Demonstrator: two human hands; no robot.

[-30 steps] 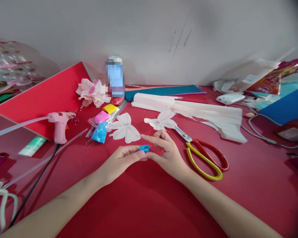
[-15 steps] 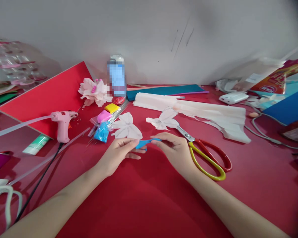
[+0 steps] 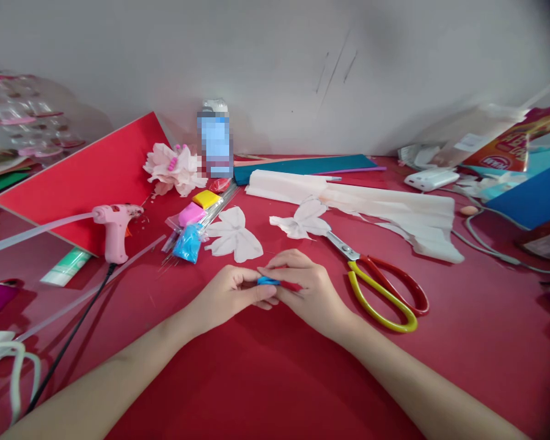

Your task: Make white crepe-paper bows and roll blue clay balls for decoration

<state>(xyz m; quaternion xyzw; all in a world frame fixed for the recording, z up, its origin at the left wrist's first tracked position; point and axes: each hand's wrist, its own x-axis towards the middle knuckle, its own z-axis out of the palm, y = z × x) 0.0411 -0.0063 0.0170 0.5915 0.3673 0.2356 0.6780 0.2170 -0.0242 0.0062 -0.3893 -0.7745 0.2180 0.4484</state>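
A small lump of blue modelling clay (image 3: 268,280) is pinched between my two hands, over the near middle of the red table. My left hand (image 3: 233,294) has its thumb and fingers closed on the clay from the left. From the right, my right hand (image 3: 305,281) closes its fingers on it too, and the fingertips of both hands touch. Most of the clay is hidden by the fingers. Beyond my hands lie two white petal-shaped paper cut-outs (image 3: 236,235). Scissors (image 3: 371,275) with one red and one yellow handle lie just right of my right hand.
A pink glue gun (image 3: 115,229) leans near a red board (image 3: 87,177) at left, its black cord trailing forward. Clay packets (image 3: 187,243), a paper flower (image 3: 174,168) and a phone (image 3: 216,143) are behind. White crepe paper (image 3: 371,208) stretches rightward; cables (image 3: 486,244) lie far right.
Half a second ago the blue clay was stretched into a strip between my hands. Now my hands have come together, slightly nearer to me, and the clay is bunched up between the fingers.
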